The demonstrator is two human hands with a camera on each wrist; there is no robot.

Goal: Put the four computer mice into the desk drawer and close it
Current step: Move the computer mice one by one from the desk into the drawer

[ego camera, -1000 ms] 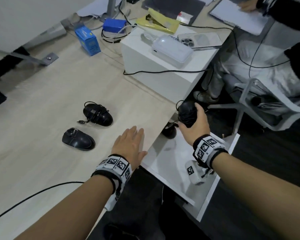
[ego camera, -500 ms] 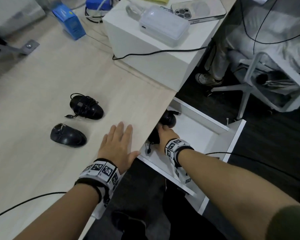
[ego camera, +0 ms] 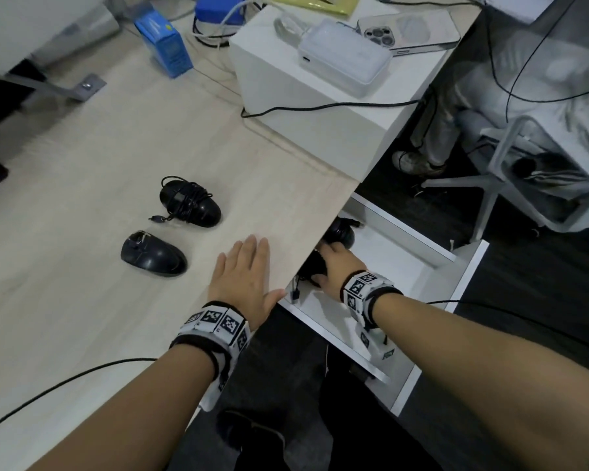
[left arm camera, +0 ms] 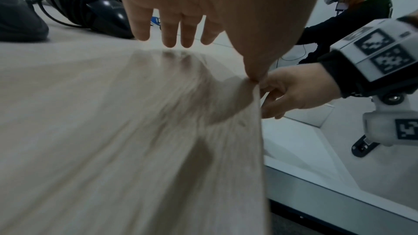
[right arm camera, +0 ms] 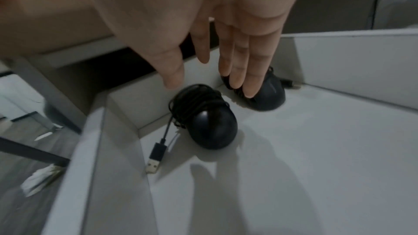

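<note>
Two black mice lie on the light wood desk: one wound in its cable (ego camera: 191, 202) (left arm camera: 95, 4) and a plain one (ego camera: 153, 253) in front of it. My left hand (ego camera: 244, 277) (left arm camera: 178, 29) rests flat and open on the desk near its edge. The white drawer (ego camera: 463, 277) (right arm camera: 339, 158) stands open below the desk edge. Inside it lie two more black mice, a cable-wound one (right arm camera: 207, 121) (ego camera: 315, 266) with a loose USB plug (right arm camera: 156, 156) and another (right arm camera: 265, 94) (ego camera: 340, 232) in the far corner. My right hand (ego camera: 334, 263) (right arm camera: 217, 71) hovers open just above them, holding nothing.
A white box (ego camera: 320, 107) on the desk carries a white case (ego camera: 344, 57) and a phone (ego camera: 408, 30). A blue carton (ego camera: 164, 45) stands at the back. A black cable (ego camera: 65, 382) crosses the near desk. A seated person's legs (ego camera: 439, 130) and a white chair (ego camera: 524, 158) are at right.
My right hand went down into the drawer with the cable-wound mouse and let it go there; its fingers now stand straight above it. My left hand stayed flat on the desk.
</note>
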